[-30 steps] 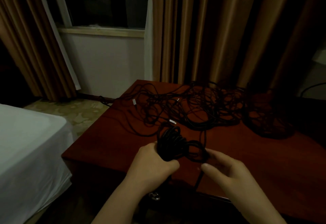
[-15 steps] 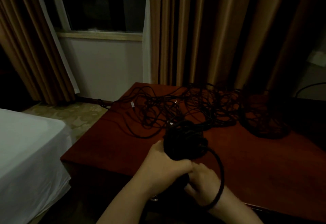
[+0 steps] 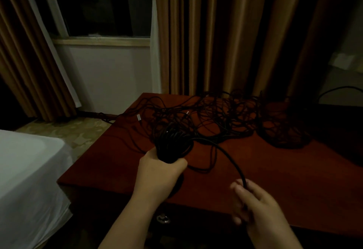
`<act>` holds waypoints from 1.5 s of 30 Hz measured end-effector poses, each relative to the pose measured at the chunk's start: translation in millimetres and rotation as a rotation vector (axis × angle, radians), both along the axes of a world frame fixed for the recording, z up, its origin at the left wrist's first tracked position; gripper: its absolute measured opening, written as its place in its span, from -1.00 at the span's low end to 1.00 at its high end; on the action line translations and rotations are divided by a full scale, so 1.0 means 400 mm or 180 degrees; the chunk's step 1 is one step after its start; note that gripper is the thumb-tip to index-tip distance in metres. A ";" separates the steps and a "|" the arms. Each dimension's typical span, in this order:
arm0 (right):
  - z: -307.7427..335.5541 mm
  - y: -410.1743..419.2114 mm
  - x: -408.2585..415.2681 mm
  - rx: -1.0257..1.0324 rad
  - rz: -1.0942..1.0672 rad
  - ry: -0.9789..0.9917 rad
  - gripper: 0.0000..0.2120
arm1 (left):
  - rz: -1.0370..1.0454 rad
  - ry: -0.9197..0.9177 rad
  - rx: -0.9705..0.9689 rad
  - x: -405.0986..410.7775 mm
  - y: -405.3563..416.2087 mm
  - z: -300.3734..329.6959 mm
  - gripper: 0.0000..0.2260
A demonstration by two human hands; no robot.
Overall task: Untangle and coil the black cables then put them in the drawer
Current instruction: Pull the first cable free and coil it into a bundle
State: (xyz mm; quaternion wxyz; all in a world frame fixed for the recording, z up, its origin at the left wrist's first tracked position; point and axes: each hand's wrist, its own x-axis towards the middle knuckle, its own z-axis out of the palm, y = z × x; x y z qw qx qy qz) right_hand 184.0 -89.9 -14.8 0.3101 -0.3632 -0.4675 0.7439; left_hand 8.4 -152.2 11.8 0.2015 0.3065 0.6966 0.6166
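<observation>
Right hand (image 3: 257, 203) swung out, drawing the cable (image 3: 229, 156) taut.

The reddish-brown wooden table top (image 3: 255, 180) looked smooth and faintly glossy. The tangled black cables (image 3: 212, 119) at twelve o'clock had a matt, rubbery-looking jacket, one ending in a pale shiny plug (image 3: 139, 117). The golden-brown pleated cloth curtains (image 3: 225, 32) carried a soft sheen. At nine o'clock, the white cloth bed sheet (image 3: 29, 170) looked matt.

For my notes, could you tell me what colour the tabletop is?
Dark reddish-brown wood tabletop, head view.
</observation>
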 end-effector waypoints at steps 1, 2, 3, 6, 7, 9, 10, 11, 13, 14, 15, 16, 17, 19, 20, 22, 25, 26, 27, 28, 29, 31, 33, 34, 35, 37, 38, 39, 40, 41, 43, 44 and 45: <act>0.007 0.018 0.020 0.0165 -0.0145 -0.0120 -0.85 | -0.0068 0.0025 -0.0039 -0.005 -0.002 0.003 -0.70; 0.026 0.027 0.028 0.0305 -0.0277 -0.0224 -0.92 | -0.0173 0.0093 -0.0101 -0.006 -0.003 0.002 -0.68; 0.033 0.038 0.038 0.0526 -0.0338 -0.0292 -0.88 | -0.0295 0.0139 -0.0160 0.000 -0.001 0.002 -0.64; 0.056 0.045 0.041 0.1280 -0.0572 -0.0466 -0.79 | -0.0636 -0.0153 -0.0197 0.025 0.010 0.006 -0.58; 0.054 0.047 0.037 0.1472 -0.0611 -0.0484 -0.78 | -0.0817 -0.0478 -0.0092 0.038 0.013 0.007 -0.61; 0.050 0.047 0.014 0.1645 -0.0653 -0.0546 -0.73 | -0.1238 -0.1061 0.0133 0.064 0.017 0.007 -0.82; 0.050 0.041 0.001 0.1643 -0.0608 -0.0577 -0.71 | -0.1370 -0.1301 0.0202 0.077 0.019 0.008 -0.90; 0.047 0.038 -0.012 0.1589 -0.0458 -0.0564 -0.69 | -0.1502 -0.1494 0.0309 0.085 0.023 0.003 -0.75; 0.050 0.023 -0.034 0.1324 0.0039 -0.0426 -0.64 | -0.1645 -0.1784 0.0571 0.093 0.038 -0.012 -0.49; 0.049 0.019 -0.040 0.1195 0.0293 -0.0438 -0.58 | -0.1693 -0.1882 0.0621 0.098 0.044 -0.012 -0.45; 0.044 0.024 -0.041 0.1097 0.0527 -0.0513 -0.50 | -0.1802 -0.1978 0.0678 0.102 0.047 -0.012 -0.46; 0.040 0.035 -0.038 0.0985 0.0739 -0.0642 -0.43 | -0.1870 -0.2053 0.0697 0.106 0.051 -0.013 -0.51; 0.032 0.048 -0.035 0.0877 0.0925 -0.0801 -0.38 | -0.1889 -0.2097 0.0692 0.110 0.053 -0.010 -0.57; 0.017 0.065 -0.027 0.0719 0.1190 -0.1032 -0.37 | -0.1883 -0.2158 0.0644 0.112 0.055 -0.011 -0.69; 0.008 0.066 -0.024 0.0673 0.1215 -0.1029 -0.41 | -0.1878 -0.2226 0.0668 0.114 0.057 -0.002 -0.74; -0.017 0.061 -0.015 0.0561 0.1017 -0.0821 -0.53 | -0.1656 -0.2543 0.1048 0.116 0.066 0.025 -0.76; -0.045 0.053 0.009 0.0547 0.0833 -0.0630 -0.65 | -0.0923 -0.2740 0.1638 0.115 0.092 0.060 -0.84; -0.048 0.051 0.018 0.0640 0.0896 -0.0741 -0.67 | -0.0642 -0.2604 0.1693 0.111 0.104 0.061 -0.84; -0.050 0.051 0.026 0.0792 0.0975 -0.0963 -0.68 | -0.0383 -0.2393 0.1730 0.106 0.117 0.056 -0.77; -0.047 0.049 0.035 0.1011 0.1025 -0.1274 -0.69 | -0.0152 -0.2136 0.1749 0.102 0.127 0.048 -0.70; -0.038 0.048 0.044 0.1306 0.1052 -0.1603 -0.70 | 0.0079 -0.1766 0.1712 0.097 0.135 0.035 -0.68; 0.000 0.043 0.069 0.2062 0.1284 -0.2253 -0.75 | 0.0442 -0.0971 0.1399 0.089 0.149 0.000 -0.72; 0.053 0.033 0.093 0.2770 0.1596 -0.2792 -0.72 | 0.0678 -0.0291 0.0853 0.083 0.161 -0.037 -0.73; 0.081 0.027 0.104 0.3036 0.1612 -0.2935 -0.68 | 0.0670 0.0009 0.0515 0.085 0.165 -0.050 -0.73; 0.105 0.025 0.116 0.3229 0.1506 -0.2965 -0.67 | 0.0523 0.0257 0.0209 0.093 0.168 -0.059 -0.75; 0.132 0.033 0.142 0.3434 0.1050 -0.2698 -0.71 | -0.0079 0.0511 -0.0261 0.123 0.171 -0.071 -0.76; 0.135 0.041 0.155 0.3414 0.0787 -0.2455 -0.73 | -0.0437 0.0549 -0.0433 0.141 0.172 -0.076 -0.75; 0.137 0.053 0.168 0.3318 0.0523 -0.2169 -0.76 | -0.0771 0.0521 -0.0516 0.157 0.172 -0.079 -0.75; 0.137 0.065 0.181 0.3168 0.0285 -0.1897 -0.79 | -0.1081 0.0385 -0.0539 0.172 0.172 -0.078 -0.77; 0.137 0.077 0.191 0.3003 0.0087 -0.1673 -0.81 | -0.1349 0.0162 -0.0554 0.183 0.171 -0.074 -0.76; 0.132 0.095 0.211 0.2710 -0.0198 -0.1402 -0.78 | -0.1889 -0.0116 -0.0616 0.198 0.172 -0.069 -0.49; 0.127 0.101 0.217 0.2607 -0.0289 -0.1306 -0.75 | -0.2134 -0.0093 -0.0699 0.205 0.173 -0.068 -0.44; 0.123 0.108 0.220 0.2520 -0.0357 -0.1215 -0.74 | -0.2405 -0.0055 -0.0777 0.217 0.174 -0.064 -0.48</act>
